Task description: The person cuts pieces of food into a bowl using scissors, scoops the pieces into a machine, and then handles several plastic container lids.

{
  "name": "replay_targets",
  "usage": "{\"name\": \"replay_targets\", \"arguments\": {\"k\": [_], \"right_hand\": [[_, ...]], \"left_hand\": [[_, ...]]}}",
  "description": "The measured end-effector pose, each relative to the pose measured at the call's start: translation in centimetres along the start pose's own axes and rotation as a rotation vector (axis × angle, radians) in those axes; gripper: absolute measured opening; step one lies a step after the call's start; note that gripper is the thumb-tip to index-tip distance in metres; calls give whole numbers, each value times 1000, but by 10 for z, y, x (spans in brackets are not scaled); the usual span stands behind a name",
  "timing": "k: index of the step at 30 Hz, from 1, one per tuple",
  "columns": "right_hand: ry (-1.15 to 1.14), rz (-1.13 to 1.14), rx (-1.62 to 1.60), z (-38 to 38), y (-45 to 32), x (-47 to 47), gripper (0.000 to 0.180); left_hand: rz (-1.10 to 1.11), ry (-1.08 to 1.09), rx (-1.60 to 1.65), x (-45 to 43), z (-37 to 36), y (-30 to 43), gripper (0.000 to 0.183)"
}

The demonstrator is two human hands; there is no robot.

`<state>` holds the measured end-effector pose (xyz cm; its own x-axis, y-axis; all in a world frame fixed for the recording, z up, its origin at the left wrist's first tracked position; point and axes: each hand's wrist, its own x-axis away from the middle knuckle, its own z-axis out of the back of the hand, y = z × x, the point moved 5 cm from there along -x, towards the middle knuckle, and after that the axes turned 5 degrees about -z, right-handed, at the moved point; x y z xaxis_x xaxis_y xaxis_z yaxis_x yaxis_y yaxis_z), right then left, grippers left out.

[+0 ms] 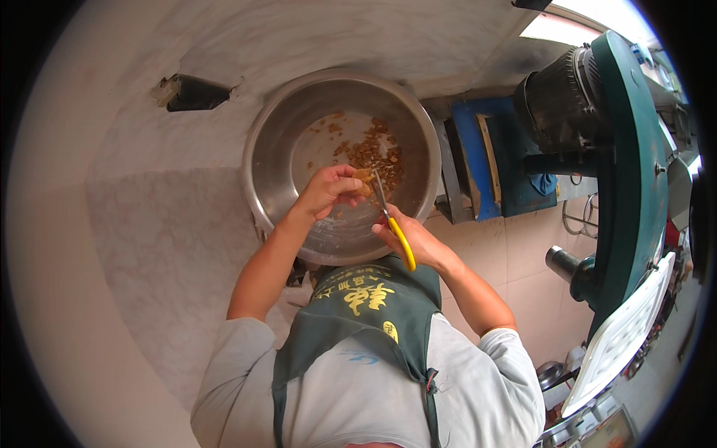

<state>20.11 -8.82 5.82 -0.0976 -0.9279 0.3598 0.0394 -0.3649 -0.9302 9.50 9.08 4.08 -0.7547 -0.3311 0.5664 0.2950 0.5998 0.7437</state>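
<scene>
Over a large round metal basin (341,255), my left hand (334,193) pinches a flat orange-brown piece of food (365,178) between thumb and fingers. My right hand (406,235) holds scissors with yellow handles (401,241); their metal blades point away from me and lie at the piece's right edge. Whether the blades are fully closed cannot be told. Many small orange-brown cut bits (374,151) lie on the basin's floor, mostly at its right side, below and beyond the hands. The exact kind of food is unclear.
A marbled wall (168,224) runs along the left and behind the basin, with a dark recess (196,92) in it. Blue and dark boards (473,162) stand right of the basin. Farther right rise a large green machine (627,168) and a white plastic tray (622,336).
</scene>
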Motion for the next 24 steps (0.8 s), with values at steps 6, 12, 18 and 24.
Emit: {"name": "replay_targets", "arguments": {"k": [6, 12, 18, 24], "right_hand": [[-70, -29, 336, -4, -21, 0, 37], [-102, -89, 340, -3, -36, 8, 36], [-11, 73, 290, -7, -16, 10, 47], [-52, -50, 421, -3, -18, 10, 37]], "left_hand": [[127, -99, -166, 17, 2, -1, 21], [126, -47, -121, 24, 2, 2, 21], [164, -96, -181, 24, -12, 8, 20], [173, -72, -225, 19, -12, 5, 20]]}}
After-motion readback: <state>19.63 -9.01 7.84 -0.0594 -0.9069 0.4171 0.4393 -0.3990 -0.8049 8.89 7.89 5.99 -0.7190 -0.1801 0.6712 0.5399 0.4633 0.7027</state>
